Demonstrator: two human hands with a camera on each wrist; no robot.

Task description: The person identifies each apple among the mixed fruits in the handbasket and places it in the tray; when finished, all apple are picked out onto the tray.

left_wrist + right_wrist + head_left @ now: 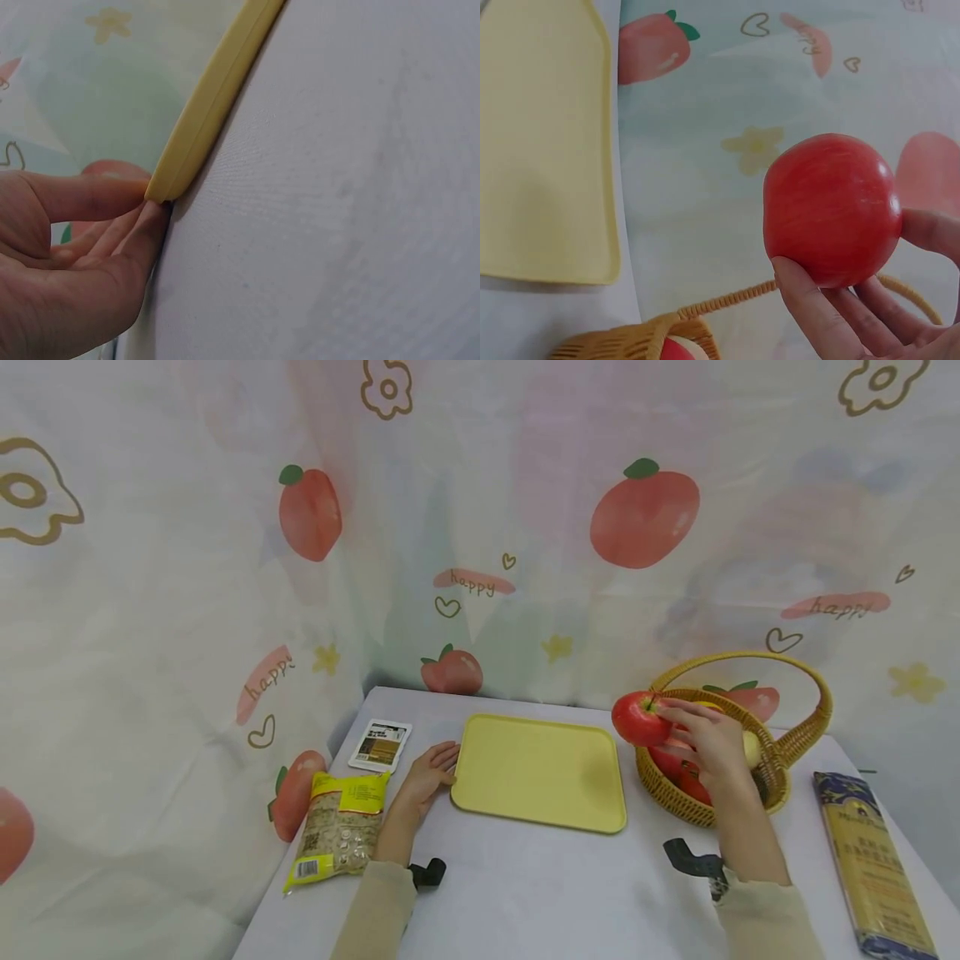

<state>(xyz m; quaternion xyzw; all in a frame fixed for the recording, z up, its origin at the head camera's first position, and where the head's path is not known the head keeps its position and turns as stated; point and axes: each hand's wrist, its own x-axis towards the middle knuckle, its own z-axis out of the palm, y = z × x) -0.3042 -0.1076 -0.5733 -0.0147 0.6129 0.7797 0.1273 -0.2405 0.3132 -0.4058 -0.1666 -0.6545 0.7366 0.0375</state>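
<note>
My right hand holds a red apple between thumb and fingertips, above the left rim of a wicker basket. The right wrist view shows the apple close up, its underside resting against the fingers. My left hand is at the left edge of a yellow tray lying on the table. In the left wrist view, the thumb of the left hand lies on the rim of the tray and the fingers reach under it, pinching the edge.
More red fruit and a pale round one lie in the basket, under its arched handle. A yellow-and-clear bag and a small white-edged packet lie at left. A long yellow-and-blue package lies at right.
</note>
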